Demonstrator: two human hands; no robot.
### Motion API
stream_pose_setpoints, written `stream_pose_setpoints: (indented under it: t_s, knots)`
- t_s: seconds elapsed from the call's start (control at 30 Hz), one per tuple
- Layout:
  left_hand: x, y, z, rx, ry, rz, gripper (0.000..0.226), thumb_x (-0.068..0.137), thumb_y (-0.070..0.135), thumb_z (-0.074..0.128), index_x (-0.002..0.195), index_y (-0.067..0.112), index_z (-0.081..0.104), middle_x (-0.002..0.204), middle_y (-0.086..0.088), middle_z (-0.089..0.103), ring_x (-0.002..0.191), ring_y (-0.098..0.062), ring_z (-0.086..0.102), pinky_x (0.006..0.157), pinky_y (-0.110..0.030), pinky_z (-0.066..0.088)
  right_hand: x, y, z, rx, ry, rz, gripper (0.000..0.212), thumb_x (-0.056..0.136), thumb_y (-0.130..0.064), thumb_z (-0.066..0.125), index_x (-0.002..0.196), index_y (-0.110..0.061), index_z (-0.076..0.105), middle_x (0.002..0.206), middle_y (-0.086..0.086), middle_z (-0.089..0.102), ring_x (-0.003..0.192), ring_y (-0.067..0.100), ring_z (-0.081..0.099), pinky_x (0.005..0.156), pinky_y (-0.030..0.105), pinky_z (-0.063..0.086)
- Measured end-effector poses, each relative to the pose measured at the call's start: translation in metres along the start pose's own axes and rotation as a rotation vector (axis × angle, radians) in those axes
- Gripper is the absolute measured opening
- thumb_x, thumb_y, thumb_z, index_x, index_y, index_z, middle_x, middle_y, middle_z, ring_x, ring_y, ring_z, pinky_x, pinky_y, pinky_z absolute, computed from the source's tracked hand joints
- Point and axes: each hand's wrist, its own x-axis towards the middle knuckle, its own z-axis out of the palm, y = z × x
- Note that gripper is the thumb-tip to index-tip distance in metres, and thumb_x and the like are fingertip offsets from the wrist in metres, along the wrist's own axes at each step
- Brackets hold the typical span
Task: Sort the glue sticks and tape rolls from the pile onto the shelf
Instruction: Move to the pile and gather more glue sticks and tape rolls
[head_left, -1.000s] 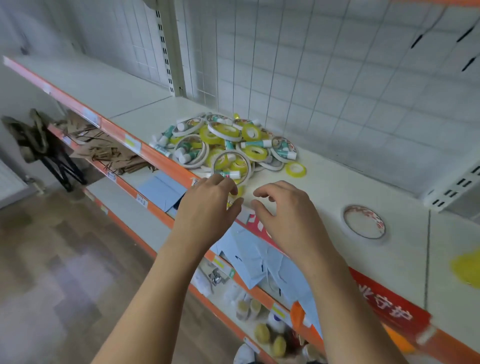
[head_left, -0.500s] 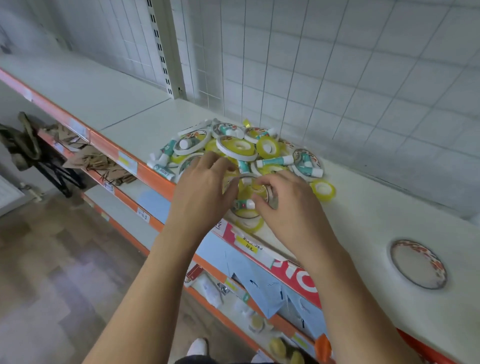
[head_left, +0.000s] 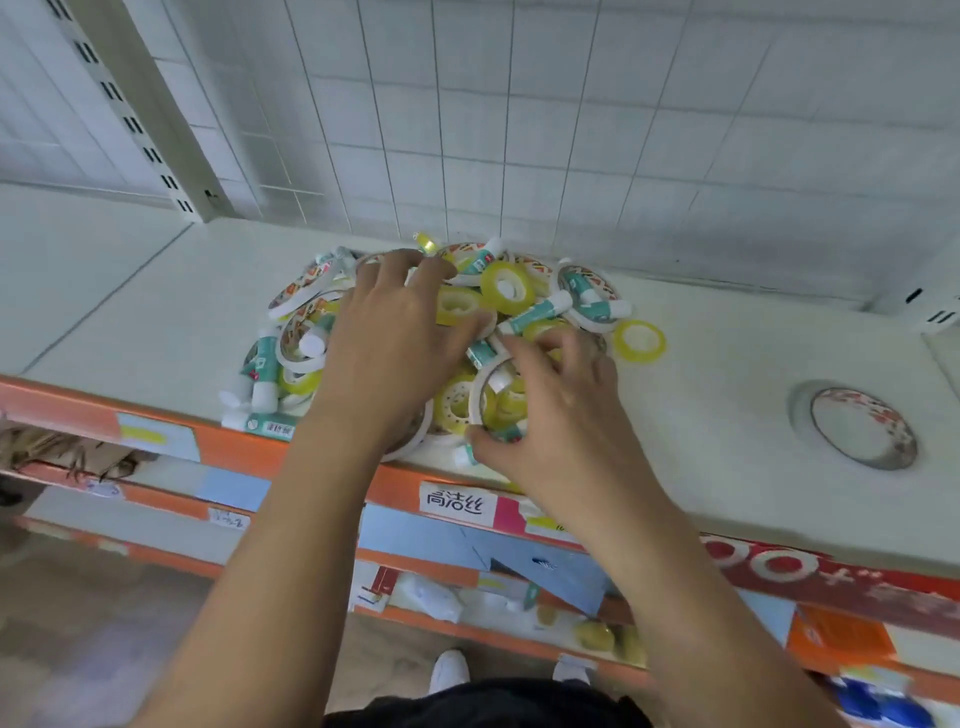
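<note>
Picking has begun: the left hand (head_left: 395, 343) lies spread on the pile (head_left: 452, 332) while the right hand (head_left: 550, 415) pinches a white tape ring (head_left: 493, 371), which must next be lifted clear.

white label (head_left: 459, 500) "高洁丝", shelf edge (head_left: 332, 470)

- Left hand (head_left: 395, 343) and right hand (head_left: 566, 415): bare, with no gloves, rings or watch in view.
- Forearms: bare to the lower frame edge; no sleeves visible.
- Dark garment (head_left: 483, 701) at bottom centre.
- White shoes (head_left: 449, 670) below.
</note>
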Motion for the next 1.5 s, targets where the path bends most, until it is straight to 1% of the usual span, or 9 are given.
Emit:
stream_pose_setpoints:
  t_s: [0.13, 0.3, 0.5, 0.6, 0.73, 0.9, 1.13, 1.3, 1.5]
  knots:
    - [0.010, -0.005, 0.004, 0.053, -0.148, 0.071, 0.069, 0.081, 0.071, 0.047, 0.133, 0.024, 0.051, 0.138, -0.005, 0.051, 0.129, -0.031, 0.041, 0.103, -0.046, 0.038, 0.005, 0.000, -0.013, -0.031, 0.041, 0.083, 0.094, 0.078, -0.056, 0.065, 0.152, -0.021, 0.021, 0.145, 0.003, 0.034, 0.127, 0.030, 0.034, 0.097, 0.044, 0.044]
    - [0.016, -0.009, 0.006, 0.073, -0.183, 0.109, 0.067, 0.083, 0.070, 0.043, 0.129, 0.023, 0.053, 0.131, -0.006, 0.057, 0.127, -0.032, 0.043, 0.102, -0.045, 0.037, 0.009, -0.004, -0.013, -0.020, 0.064, 0.127, 0.086, 0.079, -0.054, 0.064, 0.149, -0.019, 0.028, 0.146, 0.001, 0.034, 0.127, 0.030, 0.035, 0.100, 0.041, 0.042]
    - [0.020, -0.013, 0.002, 0.029, -0.176, 0.108, 0.066, 0.080, 0.069, 0.048, 0.120, 0.017, 0.058, 0.112, -0.012, 0.065, 0.113, -0.035, 0.048, 0.097, -0.045, 0.039, 0.011, -0.006, -0.010, 0.019, 0.095, 0.136, 0.083, 0.080, -0.056, 0.064, 0.148, -0.023, 0.030, 0.147, 0.000, 0.032, 0.129, 0.029, 0.033, 0.102, 0.043, 0.043]
    - [0.022, -0.011, 0.004, 0.066, -0.204, 0.108, 0.069, 0.080, 0.071, 0.043, 0.120, 0.017, 0.055, 0.112, -0.013, 0.065, 0.112, -0.035, 0.050, 0.100, -0.046, 0.036, 0.013, -0.005, -0.010, 0.029, 0.110, 0.132, 0.080, 0.080, -0.057, 0.063, 0.147, -0.026, 0.031, 0.146, -0.001, 0.032, 0.130, 0.028, 0.032, 0.102, 0.044, 0.043]
    - [0.019, -0.005, 0.007, 0.067, -0.241, 0.093, 0.072, 0.080, 0.073, 0.041, 0.124, 0.016, 0.048, 0.116, -0.016, 0.060, 0.111, -0.039, 0.047, 0.096, -0.047, 0.039, 0.012, -0.005, -0.008, 0.029, 0.100, 0.125, 0.081, 0.080, -0.056, 0.064, 0.148, -0.026, 0.031, 0.145, -0.002, 0.034, 0.128, 0.027, 0.035, 0.100, 0.044, 0.044]
    - [0.021, -0.003, 0.003, -0.009, -0.249, 0.063, 0.070, 0.076, 0.075, 0.044, 0.110, 0.013, 0.049, 0.101, -0.013, 0.060, 0.101, -0.036, 0.049, 0.090, -0.045, 0.041, 0.012, -0.004, -0.007, 0.043, 0.117, 0.126, 0.081, 0.080, -0.056, 0.065, 0.148, -0.028, 0.030, 0.144, -0.003, 0.034, 0.129, 0.026, 0.033, 0.101, 0.042, 0.044]
    - [0.021, -0.003, 0.000, -0.086, -0.188, 0.048, 0.065, 0.077, 0.068, 0.056, 0.112, 0.014, 0.047, 0.109, -0.012, 0.056, 0.109, -0.032, 0.044, 0.091, -0.040, 0.036, 0.012, 0.000, -0.013, 0.023, 0.130, 0.140, 0.080, 0.079, -0.053, 0.063, 0.147, -0.028, 0.031, 0.143, -0.004, 0.033, 0.128, 0.025, 0.032, 0.102, 0.043, 0.042]
    - [0.022, 0.005, -0.004, -0.185, -0.051, 0.139, 0.058, 0.073, 0.060, 0.060, 0.112, 0.017, 0.050, 0.109, -0.005, 0.053, 0.107, -0.027, 0.042, 0.087, -0.031, 0.032, 0.009, 0.010, -0.017, -0.001, 0.133, 0.180, 0.079, 0.079, -0.055, 0.062, 0.147, -0.027, 0.034, 0.140, -0.004, 0.036, 0.126, 0.026, 0.035, 0.100, 0.046, 0.043]
    - [0.014, 0.041, 0.013, -0.191, -0.108, 0.277, 0.058, 0.069, 0.051, 0.063, 0.116, 0.017, 0.052, 0.116, -0.005, 0.052, 0.110, -0.028, 0.041, 0.093, -0.036, 0.038, -0.005, 0.050, -0.029, -0.025, 0.102, 0.253, 0.077, 0.074, -0.054, 0.063, 0.143, -0.029, 0.039, 0.138, -0.002, 0.034, 0.122, 0.025, 0.036, 0.100, 0.041, 0.041]
